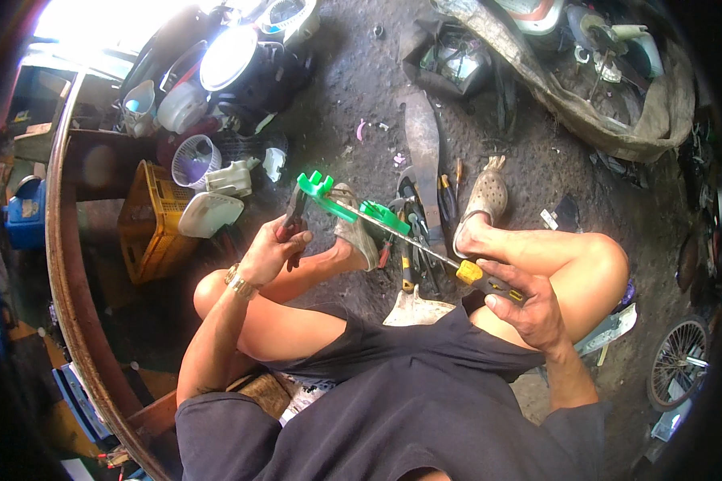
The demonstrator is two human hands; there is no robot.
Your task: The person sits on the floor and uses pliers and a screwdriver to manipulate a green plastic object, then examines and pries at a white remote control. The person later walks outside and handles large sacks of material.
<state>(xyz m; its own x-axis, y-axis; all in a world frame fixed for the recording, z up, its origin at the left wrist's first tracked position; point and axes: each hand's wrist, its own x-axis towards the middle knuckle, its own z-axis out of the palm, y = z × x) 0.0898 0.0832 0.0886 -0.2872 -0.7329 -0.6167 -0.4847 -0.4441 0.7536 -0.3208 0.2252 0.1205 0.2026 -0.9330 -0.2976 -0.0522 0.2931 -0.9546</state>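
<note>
— What do I see of the left arm?

— I see it bent at the elbow and reaching forward over the left knee, a band on the wrist. The left hand (274, 247) sits with fingers curled shut and the thumb pressed over them.

— And the right?

— I see the right forearm come up from the lower edge, beside the raised right knee. The right hand (529, 309) is clenched in a fist-like grip, knuckles up, thumb laid along the top, pointing toward the left hand.

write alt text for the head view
A seated person's left hand grips pliers on a green plastic part, while the right hand drives a yellow-handled screwdriver into it, over loose tools on the floor.
</note>
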